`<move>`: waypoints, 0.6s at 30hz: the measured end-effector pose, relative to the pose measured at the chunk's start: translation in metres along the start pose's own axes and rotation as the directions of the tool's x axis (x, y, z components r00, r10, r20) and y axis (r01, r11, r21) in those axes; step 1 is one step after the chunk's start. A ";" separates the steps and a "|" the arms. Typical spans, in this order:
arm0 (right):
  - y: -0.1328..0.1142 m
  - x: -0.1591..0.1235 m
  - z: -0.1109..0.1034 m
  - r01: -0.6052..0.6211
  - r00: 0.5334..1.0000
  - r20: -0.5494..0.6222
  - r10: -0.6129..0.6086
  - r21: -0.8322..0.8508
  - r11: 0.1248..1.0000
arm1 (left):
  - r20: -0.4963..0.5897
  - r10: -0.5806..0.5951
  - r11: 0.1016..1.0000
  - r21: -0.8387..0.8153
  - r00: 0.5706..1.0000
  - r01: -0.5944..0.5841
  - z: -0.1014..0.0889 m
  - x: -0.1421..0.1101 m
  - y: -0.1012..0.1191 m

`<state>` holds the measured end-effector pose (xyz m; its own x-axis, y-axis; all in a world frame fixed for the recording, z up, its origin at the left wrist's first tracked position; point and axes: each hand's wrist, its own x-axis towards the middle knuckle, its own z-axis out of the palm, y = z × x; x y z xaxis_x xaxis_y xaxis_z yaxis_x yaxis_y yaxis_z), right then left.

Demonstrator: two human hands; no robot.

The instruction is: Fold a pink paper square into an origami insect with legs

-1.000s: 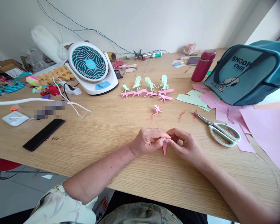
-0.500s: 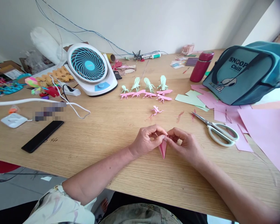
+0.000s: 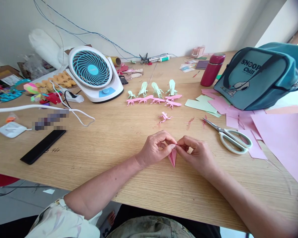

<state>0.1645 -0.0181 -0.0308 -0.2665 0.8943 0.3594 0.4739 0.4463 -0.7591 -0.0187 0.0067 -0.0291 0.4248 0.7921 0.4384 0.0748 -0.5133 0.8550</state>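
Observation:
A small piece of folded pink paper (image 3: 172,158) hangs point-down between my hands, just above the near part of the table. My left hand (image 3: 157,147) pinches its upper end between thumb and forefinger. Close against it, my right hand (image 3: 195,152) pinches the same end, so the fingertips of both hands nearly meet. The fingers hide the top of the paper. Beyond my hands lies a small folded pink paper figure (image 3: 165,117). Behind it stand several pink paper insects (image 3: 172,103) and a row of green paper insects (image 3: 157,89).
To the right lie scissors (image 3: 232,137) with white handles, on and beside pink paper sheets (image 3: 283,138) and green paper strips (image 3: 202,104). A red flask (image 3: 213,71) and a teal bag (image 3: 255,79) stand behind. Leftward are a fan (image 3: 93,72), a white cable (image 3: 84,114) and a black bar (image 3: 42,147).
The view has shifted slightly, moving everything a little leftward. Both hands keep their pinch on the folded pink paper, with hardly any change in their pose.

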 end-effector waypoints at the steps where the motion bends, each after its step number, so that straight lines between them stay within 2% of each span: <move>1: 0.000 0.000 0.000 0.004 1.000 0.000 -0.004 -0.006 1.000 | 0.001 0.000 1.000 -0.001 1.000 0.000 0.000 0.000 0.000; 10: 0.001 -0.002 0.001 0.029 0.999 0.015 -0.029 -0.018 0.999 | -0.031 0.104 0.991 0.088 0.994 -0.101 0.000 -0.001 -0.002; 15: 0.007 -0.001 0.001 -0.013 0.993 0.121 0.009 0.032 0.999 | -0.032 0.131 0.986 0.105 0.991 -0.127 -0.002 0.001 -0.002; 18: 0.012 0.000 0.002 -0.034 0.980 0.199 0.018 0.081 0.996 | -0.031 0.084 0.990 0.114 0.996 -0.080 -0.003 0.001 -0.003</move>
<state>0.1689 -0.0131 -0.0411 -0.4195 0.8779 0.2310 0.4130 0.4112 -0.8126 -0.0211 0.0100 -0.0302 0.4011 0.7561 0.5172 0.1429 -0.6093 0.7799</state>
